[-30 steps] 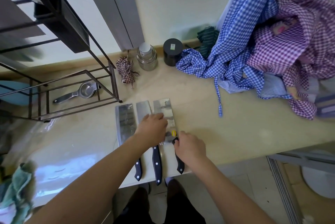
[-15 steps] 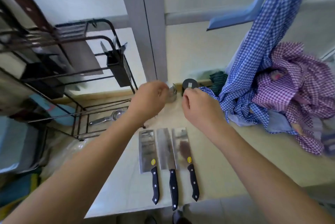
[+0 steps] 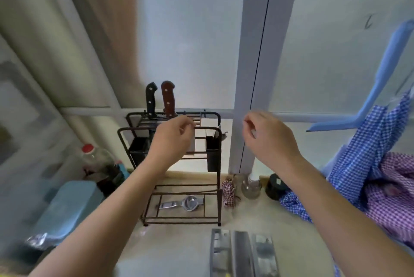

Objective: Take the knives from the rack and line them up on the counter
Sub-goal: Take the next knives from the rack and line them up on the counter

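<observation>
A black wire rack [image 3: 215, 130] stands on the beige counter [image 3: 264, 216] against the window. Two knives stick up from its top, one with a black handle [image 3: 151, 100] and one with a brown handle [image 3: 169, 99]. My left hand [image 3: 172, 137] hovers in front of the rack's top rail, just below and right of the brown handle, fingers loosely curled and empty. My right hand [image 3: 266, 135] is raised to the right of the rack, fingers curled, holding nothing. Three cleaver blades [image 3: 243, 253] lie side by side on the counter at the bottom edge, handles out of view.
A metal squeezer [image 3: 182, 203] lies on the rack's bottom shelf. A checked pouch [image 3: 229, 190], glass jar [image 3: 252, 186] and black tin [image 3: 275, 186] stand right of the rack. Blue and purple checked cloths [image 3: 376, 171] pile at the right. A bottle [image 3: 96, 160] and blue box [image 3: 67, 207] stand left.
Both hands have left the three cleavers on the counter and risen toward the rack top. The view has tilted up, so the rack's knife handles show.
</observation>
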